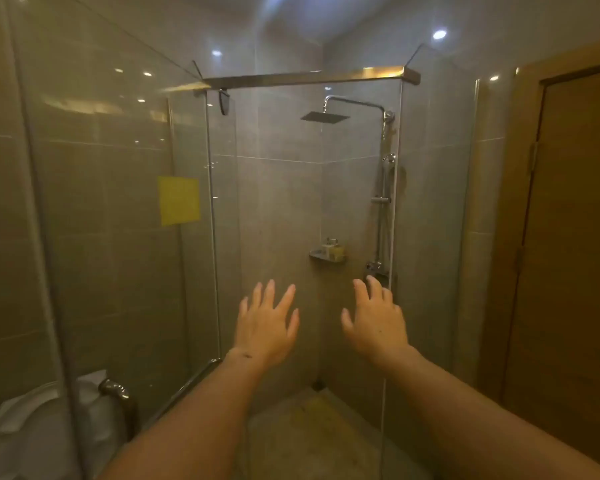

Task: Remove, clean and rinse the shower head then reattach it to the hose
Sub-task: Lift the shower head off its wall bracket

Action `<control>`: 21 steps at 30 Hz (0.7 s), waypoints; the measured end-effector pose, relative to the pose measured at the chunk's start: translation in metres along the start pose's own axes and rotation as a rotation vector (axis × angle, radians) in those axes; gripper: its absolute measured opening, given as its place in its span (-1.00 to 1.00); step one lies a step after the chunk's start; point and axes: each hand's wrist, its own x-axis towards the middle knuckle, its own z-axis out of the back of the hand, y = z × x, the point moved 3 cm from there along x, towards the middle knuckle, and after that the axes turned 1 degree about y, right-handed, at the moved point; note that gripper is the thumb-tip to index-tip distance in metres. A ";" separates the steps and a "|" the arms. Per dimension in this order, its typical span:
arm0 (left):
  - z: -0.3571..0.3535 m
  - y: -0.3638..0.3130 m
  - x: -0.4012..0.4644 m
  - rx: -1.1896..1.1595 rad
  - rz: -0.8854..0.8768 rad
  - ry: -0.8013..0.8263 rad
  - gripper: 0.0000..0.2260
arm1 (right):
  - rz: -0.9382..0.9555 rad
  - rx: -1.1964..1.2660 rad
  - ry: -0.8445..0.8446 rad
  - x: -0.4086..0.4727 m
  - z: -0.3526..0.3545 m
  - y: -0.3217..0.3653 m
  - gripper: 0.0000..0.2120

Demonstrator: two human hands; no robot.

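A chrome hand shower head (389, 161) hangs on the riser rail (381, 216) at the right wall inside the glass shower cabin. Its hose (392, 220) runs down beside the rail toward the mixer valve (374, 266). A square overhead rain head (324, 117) hangs above. My left hand (265, 322) and my right hand (376, 317) are both raised in front of me with fingers spread, holding nothing, well short of the shower head.
Glass panels (118, 237) enclose the cabin; the opening lies straight ahead. A small corner shelf (328, 255) holds a soap bottle. A yellow sheet (179, 200) is stuck on the left glass. A toilet (39, 431) stands lower left, a wooden door (568, 237) at right.
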 end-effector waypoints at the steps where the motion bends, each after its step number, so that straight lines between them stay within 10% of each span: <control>1: -0.007 0.006 0.010 0.009 -0.008 0.012 -0.47 | 0.007 -0.019 0.016 0.009 -0.009 0.000 -0.38; 21: -0.173 0.100 0.224 -0.030 -0.117 0.122 -0.44 | -0.081 -0.100 0.082 0.222 -0.191 0.001 -0.44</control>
